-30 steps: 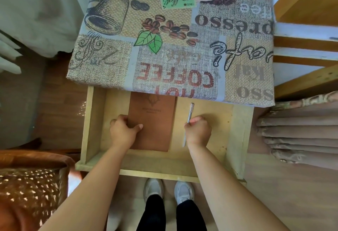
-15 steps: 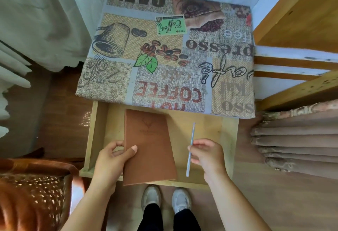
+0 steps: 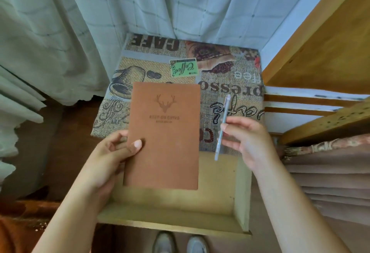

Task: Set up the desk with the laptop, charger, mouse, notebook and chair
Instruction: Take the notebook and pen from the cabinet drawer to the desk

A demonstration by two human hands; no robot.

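Note:
A brown notebook (image 3: 165, 134) with a deer head stamped on its cover is held up flat above the open drawer (image 3: 176, 214). My left hand (image 3: 109, 156) grips its lower left edge, thumb on the cover. My right hand (image 3: 247, 140) pinches a pale pen (image 3: 222, 126) between thumb and fingers, tip pointing down toward the drawer. Behind both lies the small desk (image 3: 230, 84) covered with a coffee-print cloth. Laptop, charger and mouse are not in view.
The wooden drawer sticks out toward me with my shoes (image 3: 180, 242) below its front. A wooden bed frame (image 3: 320, 56) stands on the right above folded brown fabric (image 3: 328, 180). Curtains (image 3: 60, 32) hang left and behind. A brown chair edge (image 3: 18, 226) shows bottom left.
Both hands rose out of the drawer, lifting the notebook and the pen up over the desk edge. The view tilted upward, showing more curtain.

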